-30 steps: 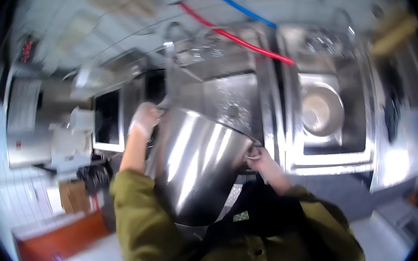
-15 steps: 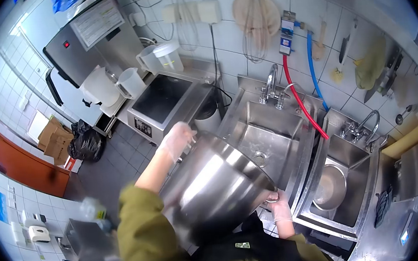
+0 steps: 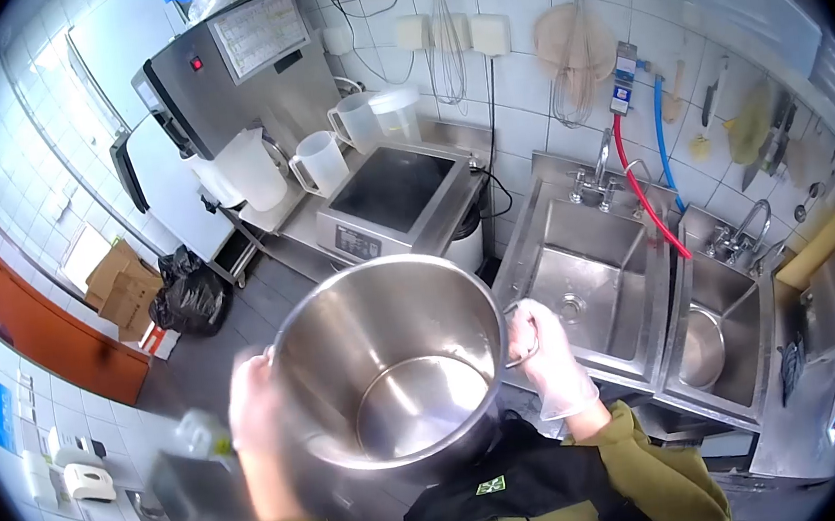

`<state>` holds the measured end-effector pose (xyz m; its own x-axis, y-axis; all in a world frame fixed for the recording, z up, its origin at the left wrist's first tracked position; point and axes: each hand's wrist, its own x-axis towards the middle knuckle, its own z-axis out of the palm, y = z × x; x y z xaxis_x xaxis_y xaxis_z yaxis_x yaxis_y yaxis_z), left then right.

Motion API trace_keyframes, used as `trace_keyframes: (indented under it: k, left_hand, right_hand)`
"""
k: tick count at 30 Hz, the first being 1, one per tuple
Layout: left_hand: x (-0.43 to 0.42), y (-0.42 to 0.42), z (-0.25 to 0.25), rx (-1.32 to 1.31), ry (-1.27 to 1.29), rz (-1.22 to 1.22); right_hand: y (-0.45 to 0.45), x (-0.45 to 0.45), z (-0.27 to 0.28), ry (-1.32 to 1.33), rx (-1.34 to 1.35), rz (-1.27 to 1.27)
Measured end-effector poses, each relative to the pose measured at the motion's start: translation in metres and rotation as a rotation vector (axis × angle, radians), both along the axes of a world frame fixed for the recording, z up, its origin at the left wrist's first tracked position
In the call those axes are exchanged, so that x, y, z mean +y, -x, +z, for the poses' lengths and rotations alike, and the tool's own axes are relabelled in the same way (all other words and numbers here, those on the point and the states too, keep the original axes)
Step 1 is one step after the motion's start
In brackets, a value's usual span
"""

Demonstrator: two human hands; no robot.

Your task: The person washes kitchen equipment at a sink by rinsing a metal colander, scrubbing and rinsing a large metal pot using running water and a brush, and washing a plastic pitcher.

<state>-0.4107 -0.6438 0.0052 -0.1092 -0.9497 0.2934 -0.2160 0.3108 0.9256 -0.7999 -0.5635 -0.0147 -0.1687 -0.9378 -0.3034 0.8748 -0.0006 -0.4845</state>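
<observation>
A large steel pot (image 3: 421,401) is held upright in front of my body, its wide mouth facing up. Its inside shows bare metal, with light glinting off the bottom. My right hand (image 3: 544,354), in a clear glove, is closed round the loop handle on the pot's right side. At the left side of the rim is my gloved left hand (image 3: 255,402), blurred, its fingers closed at the other handle. Just beyond the pot sits an induction cooker (image 3: 390,188) on a steel counter.
Two sinks (image 3: 590,274) are at the right, the farther right one holding a metal bowl (image 3: 701,349). White jugs (image 3: 320,162) stand beside the cooker. A black bag (image 3: 189,292) and cardboard boxes (image 3: 124,289) lie on the floor at the left.
The pot has turned from lying tilted over towards the sink to upright with its mouth up. It has moved away from the sink, and the view has swung left.
</observation>
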Motion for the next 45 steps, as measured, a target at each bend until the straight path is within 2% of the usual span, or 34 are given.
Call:
trace_keyframes:
  k: [2, 3, 4, 5, 7, 8, 10, 11, 12, 15, 16, 18, 21, 22, 23, 24, 25, 26, 27, 28, 29, 30, 32, 34, 37, 38, 41, 42, 43, 44, 45]
  left_hand:
    - [-0.02, -0.011, 0.03, 0.186, -0.044, 0.012]
    - [-0.035, -0.023, 0.026, 0.076, 0.066, 0.006]
    - [-0.044, -0.017, 0.045, -0.181, 0.176, 0.068]
    - [-0.051, -0.004, 0.075, 0.103, -0.015, 0.034]
    - [-0.076, 0.016, 0.096, 0.347, -0.153, 0.111]
    - [-0.097, 0.024, 0.103, 0.373, -0.113, 0.079]
    - [-0.12, 0.057, 0.135, 0.418, -0.255, 0.216]
    - [-0.157, 0.046, 0.126, 0.386, -0.173, 0.0]
    - [-0.192, 0.045, 0.123, 0.761, -0.354, -0.112]
    - [-0.268, 0.071, 0.149, 0.204, -0.072, -0.196]
    - [-0.304, 0.071, 0.142, 0.1, -0.015, -0.206]
    - [-0.351, 0.098, 0.142, 0.306, -0.046, -0.082]
    - [-0.449, 0.117, 0.131, 0.367, -0.273, -0.078]
    - [-0.476, 0.127, 0.127, 0.387, -0.376, -0.042]
    - [-0.503, 0.135, 0.116, 0.382, -0.245, -0.116]
    - [-0.526, 0.143, 0.101, 0.374, -0.11, -0.174]
    - [-0.549, 0.152, 0.089, 0.304, 0.016, -0.161]
    - [-0.568, 0.161, 0.079, 0.227, 0.133, -0.143]
    - [-0.584, 0.168, 0.071, 0.28, -0.01, -0.162]
    - [-0.596, 0.176, 0.065, 0.337, -0.155, -0.19]
    - [-0.604, 0.182, 0.06, 0.388, -0.187, -0.224]
    - [-0.614, 0.188, 0.056, 0.437, -0.219, -0.265]
    - [-0.639, 0.203, 0.037, 0.45, -0.288, -0.288]
    - [-0.663, 0.223, 0.014, 0.575, -0.296, -0.308]
    - [-0.685, 0.234, 0.006, 0.439, -0.328, -0.282]
    - [-0.691, 0.237, 0.001, 0.423, -0.307, -0.292]
    - [-0.709, 0.23, 0.013, 0.243, -0.478, -0.503]
    - [-0.721, 0.218, 0.022, 0.18, -0.519, -0.659]
    - [-0.739, 0.22, 0.023, 0.006, -0.42, -0.606]
    - [-0.778, 0.231, -0.007, -0.093, -0.195, -0.546]
    - [-0.789, 0.222, 0.007, -0.159, -0.078, -0.302]
  right_hand:
    - [-0.014, -0.03, 0.032, 0.067, -0.037, 0.037]
    - [-0.019, -0.042, 0.047, 0.092, -0.024, 0.039]
    - [-0.024, -0.055, 0.059, 0.113, -0.013, 0.042]
    - [-0.026, -0.069, 0.067, 0.155, 0.015, 0.039]
    - [-0.028, -0.101, 0.081, 0.223, 0.085, 0.019]
    - [-0.026, -0.119, 0.085, 0.25, 0.092, 0.029]
    - [-0.016, -0.164, 0.085, 0.32, 0.108, 0.025]
    - [-0.012, -0.188, 0.087, 0.331, 0.136, -0.005]
    - [-0.006, -0.209, 0.093, 0.364, 0.156, -0.027]
    - [0.015, -0.278, 0.091, 0.378, 0.235, -0.138]
    - [0.022, -0.299, 0.091, 0.378, 0.28, -0.171]
    - [0.034, -0.331, 0.093, 0.251, 0.322, -0.279]
    - [0.058, -0.373, 0.082, 0.185, 0.369, -0.338]
    - [0.062, -0.382, 0.082, 0.067, 0.37, -0.389]
    - [0.066, -0.394, 0.078, 0.019, 0.383, -0.43]
    - [0.093, -0.402, 0.051, -0.012, 0.408, -0.426]
    - [0.086, -0.406, 0.058, -0.109, 0.483, -0.527]
    - [0.087, -0.408, 0.06, -0.136, 0.493, -0.509]
    - [0.098, -0.412, 0.051, -0.07, 0.523, -0.462]
    - [0.081, -0.417, 0.069, -0.179, 0.576, -0.539]
    - [0.097, -0.418, 0.056, -0.13, 0.563, -0.482]
    - [0.091, -0.428, 0.058, -0.086, 0.513, -0.531]
    - [0.101, -0.428, 0.051, 0.066, 0.51, -0.397]
    - [0.099, -0.436, 0.048, -0.044, 0.562, -0.501]
    - [0.081, -0.452, 0.052, -0.163, 0.522, -0.665]
    - [0.076, -0.451, 0.049, -0.176, 0.589, -0.662]
    - [0.058, -0.449, 0.048, -0.261, 0.777, -0.706]
    - [0.048, -0.451, 0.053, -0.339, 0.835, -0.736]
    - [0.041, -0.453, 0.056, -0.414, 0.888, -0.767]
    - [0.04, -0.451, 0.054, -0.409, 0.937, -0.741]
    - [0.04, -0.447, 0.051, -0.405, 0.986, -0.713]
